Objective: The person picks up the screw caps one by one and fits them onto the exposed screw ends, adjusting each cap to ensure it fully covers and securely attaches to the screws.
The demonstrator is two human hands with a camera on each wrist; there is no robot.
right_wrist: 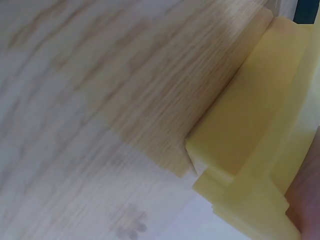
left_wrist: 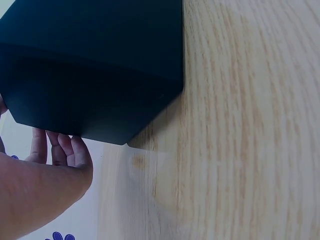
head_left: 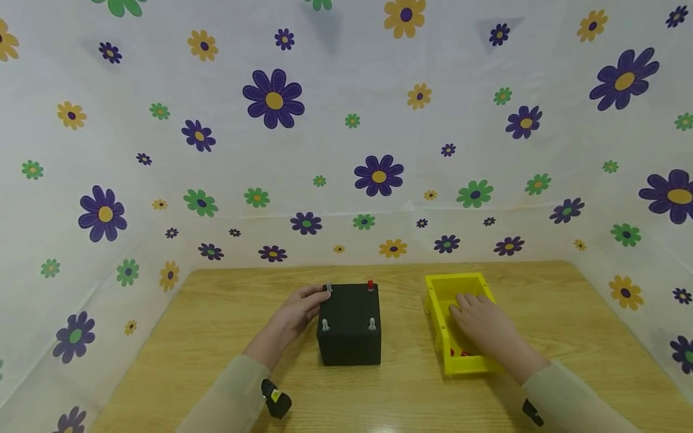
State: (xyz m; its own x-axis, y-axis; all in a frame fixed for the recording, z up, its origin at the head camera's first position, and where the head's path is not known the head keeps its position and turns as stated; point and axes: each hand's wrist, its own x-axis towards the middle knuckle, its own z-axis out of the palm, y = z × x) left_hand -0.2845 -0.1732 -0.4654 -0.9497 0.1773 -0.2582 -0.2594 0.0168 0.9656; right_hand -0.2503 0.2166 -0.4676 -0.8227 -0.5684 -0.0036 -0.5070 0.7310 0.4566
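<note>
A black box (head_left: 353,313) stands on the table with an upright metal post near each top corner. On the far right post sits a small red cap (head_left: 370,284). My left hand (head_left: 292,316) touches the box at its far left corner, fingertips beside the post there; in the left wrist view its fingers (left_wrist: 75,152) reach along the box's side, the tips hidden behind it. My right hand (head_left: 483,322) reaches down into a yellow bin (head_left: 471,365), its fingertips low inside. Small red pieces (head_left: 464,353) lie at the bin's near end. I cannot tell whether the right fingers hold one.
The wooden table (head_left: 227,337) runs back to a white flower-printed curtain (head_left: 325,138) that encloses the back and both sides. A gap of bare tabletop separates the box from the bin. A small black wrist device (head_left: 278,402) hangs by the left sleeve.
</note>
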